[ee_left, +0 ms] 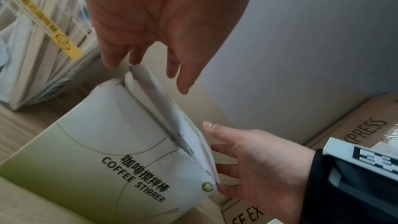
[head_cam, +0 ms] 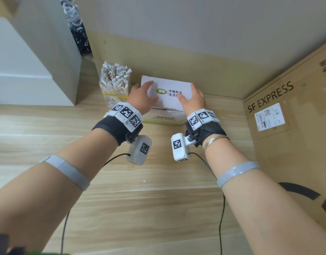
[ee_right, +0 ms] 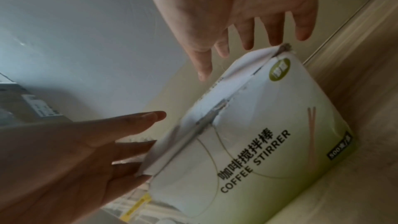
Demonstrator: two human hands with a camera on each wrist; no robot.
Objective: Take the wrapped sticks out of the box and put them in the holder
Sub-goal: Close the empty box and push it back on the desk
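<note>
A white and green box [head_cam: 165, 102] printed COFFEE STIRRER stands on the wooden table against the wall. Its top flap lies over it, and the torn front edge [ee_left: 172, 125] gapes a little; the sticks inside are hidden. My left hand [head_cam: 149, 91] rests with straight fingers on the flap's left part. My right hand [head_cam: 187, 92] rests the same way on the right part. In both wrist views the fingertips [ee_left: 183, 88] touch the flap's rim [ee_right: 215, 108] without curling round it. Just left of the box, a clear holder [head_cam: 115, 87] is packed with paper-wrapped sticks.
A large SF EXPRESS cardboard carton [head_cam: 287, 116] fills the right side, close to my right arm. A grey and white block [head_cam: 39, 61] stands at the left, with a bag of clear rings behind it. Bare wooden table top [head_cam: 140, 190] lies in front; cables trail from both wrists.
</note>
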